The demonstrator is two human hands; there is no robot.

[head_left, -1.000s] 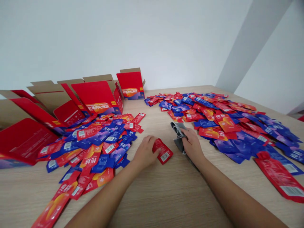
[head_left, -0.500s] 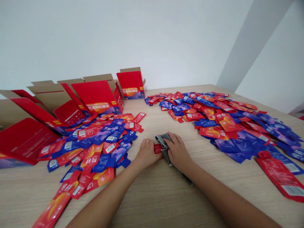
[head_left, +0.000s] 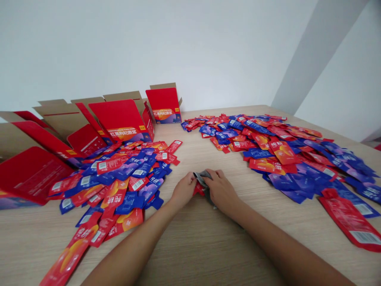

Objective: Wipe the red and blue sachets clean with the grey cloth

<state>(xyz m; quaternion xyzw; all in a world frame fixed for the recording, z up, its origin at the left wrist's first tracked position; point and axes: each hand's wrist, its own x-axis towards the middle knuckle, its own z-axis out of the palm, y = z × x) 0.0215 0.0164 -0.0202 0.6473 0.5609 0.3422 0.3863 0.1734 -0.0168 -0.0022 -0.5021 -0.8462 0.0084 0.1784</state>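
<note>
Close together over the middle of the table, both hands work on one red sachet (head_left: 199, 189), most of which is hidden by fingers and cloth. My left hand (head_left: 183, 190) is closed on the sachet's left side. A grey cloth (head_left: 203, 177) is bunched in my right hand (head_left: 220, 192), whose fingers curl over it and press it against the sachet. Part of the cloth hangs down below the right palm. To the left lies a pile of red and blue sachets (head_left: 131, 167); a larger pile (head_left: 274, 147) spreads to the right.
Open red cartons (head_left: 116, 115) with raised flaps line the left back, and another carton (head_left: 164, 105) stands by the wall. A single red sachet (head_left: 348, 218) lies face down at the right. The wooden table (head_left: 190, 254) meets a white wall behind.
The left hand has turned and its fingers have drawn up to the cloth's edge. The right hand has shifted slightly down and left, with the cloth folded further over the red sachet.
</note>
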